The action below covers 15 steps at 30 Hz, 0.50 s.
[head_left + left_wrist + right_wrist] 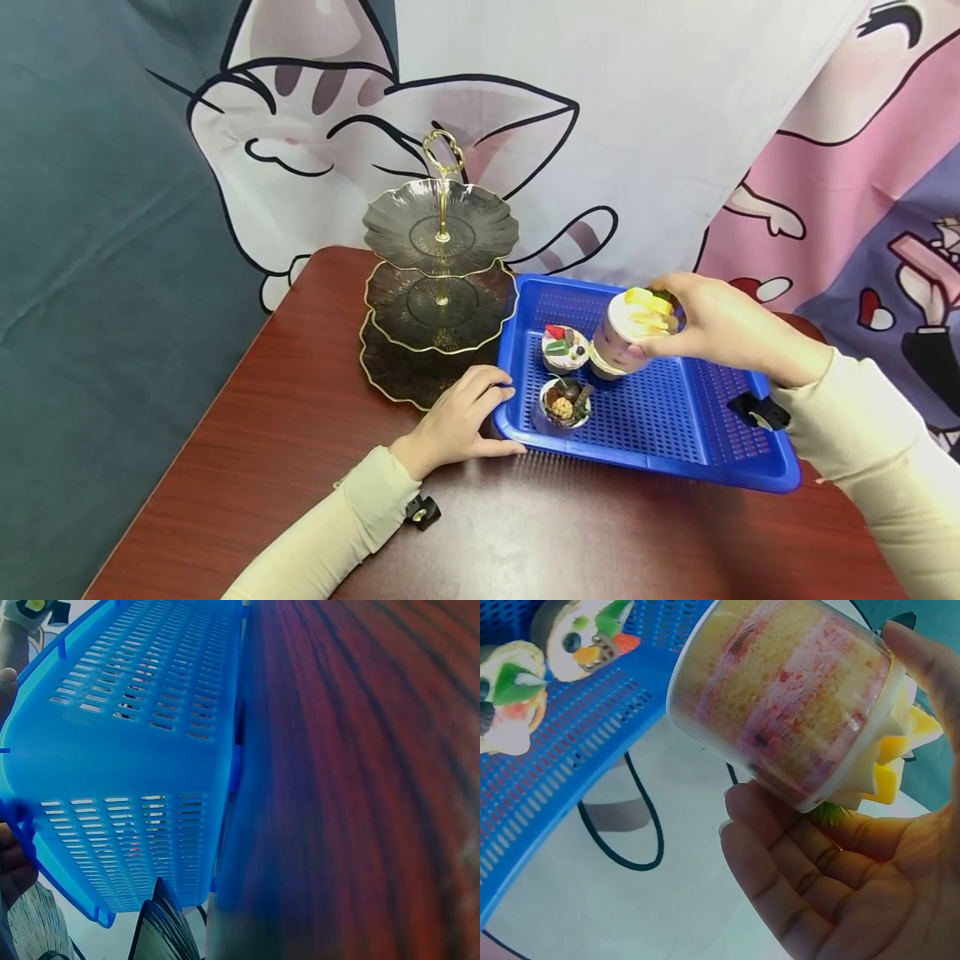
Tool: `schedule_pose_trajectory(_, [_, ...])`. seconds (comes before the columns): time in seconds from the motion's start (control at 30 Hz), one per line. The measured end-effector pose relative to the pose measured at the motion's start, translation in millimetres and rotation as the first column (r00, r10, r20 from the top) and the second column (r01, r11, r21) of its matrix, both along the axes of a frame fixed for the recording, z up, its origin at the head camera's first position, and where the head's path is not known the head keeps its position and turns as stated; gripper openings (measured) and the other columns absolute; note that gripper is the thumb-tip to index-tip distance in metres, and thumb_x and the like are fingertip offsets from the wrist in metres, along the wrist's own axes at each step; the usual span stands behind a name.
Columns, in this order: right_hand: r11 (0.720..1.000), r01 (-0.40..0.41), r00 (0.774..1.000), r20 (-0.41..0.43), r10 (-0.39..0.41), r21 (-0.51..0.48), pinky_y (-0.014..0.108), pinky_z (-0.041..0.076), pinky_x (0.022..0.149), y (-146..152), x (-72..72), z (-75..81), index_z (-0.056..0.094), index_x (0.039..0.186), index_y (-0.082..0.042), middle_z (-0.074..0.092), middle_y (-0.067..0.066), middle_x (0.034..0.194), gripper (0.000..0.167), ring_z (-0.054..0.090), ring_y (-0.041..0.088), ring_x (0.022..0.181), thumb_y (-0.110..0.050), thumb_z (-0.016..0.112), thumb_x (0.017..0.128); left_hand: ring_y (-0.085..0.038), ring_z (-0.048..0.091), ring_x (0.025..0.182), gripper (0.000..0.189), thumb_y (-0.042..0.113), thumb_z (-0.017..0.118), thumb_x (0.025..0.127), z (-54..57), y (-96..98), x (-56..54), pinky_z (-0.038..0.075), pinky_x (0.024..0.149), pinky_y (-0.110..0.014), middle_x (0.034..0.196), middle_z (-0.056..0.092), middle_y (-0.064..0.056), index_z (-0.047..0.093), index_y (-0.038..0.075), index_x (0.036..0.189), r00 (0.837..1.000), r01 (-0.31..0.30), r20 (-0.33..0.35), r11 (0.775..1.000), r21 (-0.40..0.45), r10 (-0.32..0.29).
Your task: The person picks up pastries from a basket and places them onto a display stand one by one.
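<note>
In my right hand [693,329] is a clear cup of layered cake [780,697], gripped near its top between thumb and fingers. Yellow fruit chunks [651,302] top it. The cup is tilted above the blue basket [652,462]. Inside the basket, a fruit-topped cake cup [564,350] stands at the left, beside another small cake [606,369] that the raised cup partly covers. A chocolate-topped dessert cup [564,407] is nearer the front. My left hand [461,421] holds the basket's front left corner, its fingers bent over the rim and thumb along the front.
A three-tier dark stand [441,308] with gold scalloped edges and a gold ring handle stands left of the basket, close to my left hand. The reddish-brown wooden table [300,467] ends at a cartoon cat curtain [480,100] behind.
</note>
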State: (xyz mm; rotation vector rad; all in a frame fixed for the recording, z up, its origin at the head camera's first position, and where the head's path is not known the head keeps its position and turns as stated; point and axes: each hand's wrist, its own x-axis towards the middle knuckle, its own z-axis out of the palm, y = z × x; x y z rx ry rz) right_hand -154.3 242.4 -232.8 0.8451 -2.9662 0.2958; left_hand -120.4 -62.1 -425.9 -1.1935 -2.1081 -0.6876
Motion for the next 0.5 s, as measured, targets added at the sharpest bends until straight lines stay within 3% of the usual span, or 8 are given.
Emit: schedule_pose_trajectory(0.5, [1.0,0.004,0.999,0.035,-0.004,0.001,0.029,0.042,0.065,-19.7,-14.9,21.4,0.062,0.112,-0.005,0.064,0.002,0.091,0.061,0.053,0.015,0.078,-0.043,0.083,0.069,-0.023,0.052,0.112,0.067,0.055,0.082,0.065,0.4,0.4,1.9,0.046,0.1,-0.033,0.113,0.058,-0.01,0.064,0.003,0.103,1.0,-0.002,-0.006,1.0,-0.004,0.002])
